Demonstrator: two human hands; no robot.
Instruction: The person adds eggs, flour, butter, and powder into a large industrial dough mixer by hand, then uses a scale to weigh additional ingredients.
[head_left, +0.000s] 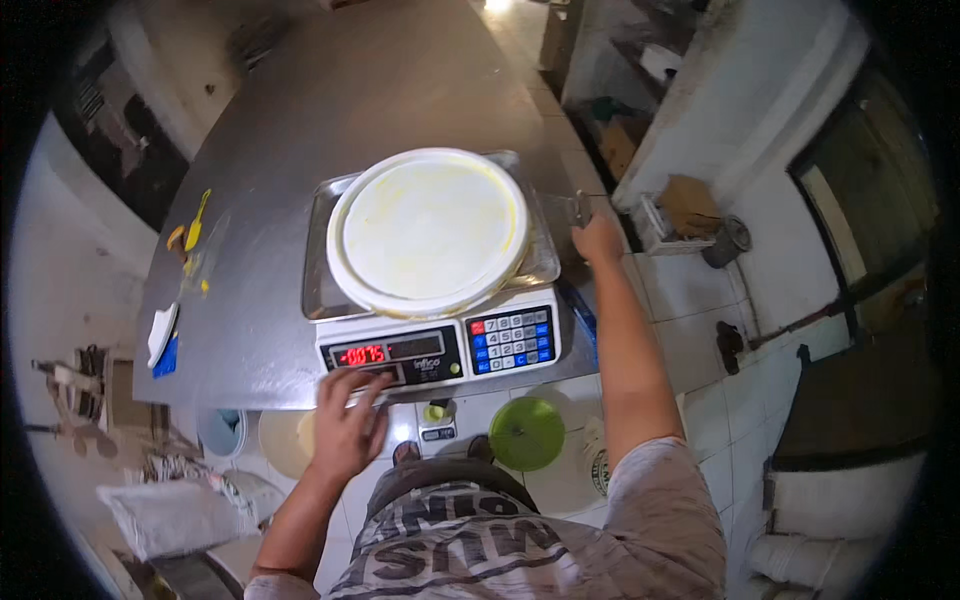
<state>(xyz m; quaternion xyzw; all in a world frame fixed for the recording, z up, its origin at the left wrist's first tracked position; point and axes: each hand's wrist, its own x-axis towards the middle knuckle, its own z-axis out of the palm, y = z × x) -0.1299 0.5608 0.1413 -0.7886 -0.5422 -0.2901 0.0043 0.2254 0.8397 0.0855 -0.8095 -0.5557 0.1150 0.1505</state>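
A white digital scale (450,345) with a steel pan (322,240) stands near the table's front edge. On the pan lies a large round white lid (428,232) with yellowish smears on its top and rim; whatever is beneath it is hidden. My left hand (350,415) is at the scale's front left, fingers apart and bent over the lower edge of the lit red display (362,354). To the right of the pan, my right hand (598,240) is closed around a small, greyish thing at the table's right edge. Its kind cannot be made out.
The dark table (400,95) stretches away ahead. On its left lie a yellow spatula (198,222), a white scraper-like piece (162,333) and a blue piece (166,358). Below are a green basin (527,434), a beige tub (285,440) and a small scale (438,433). Boxes (690,205) stand right.
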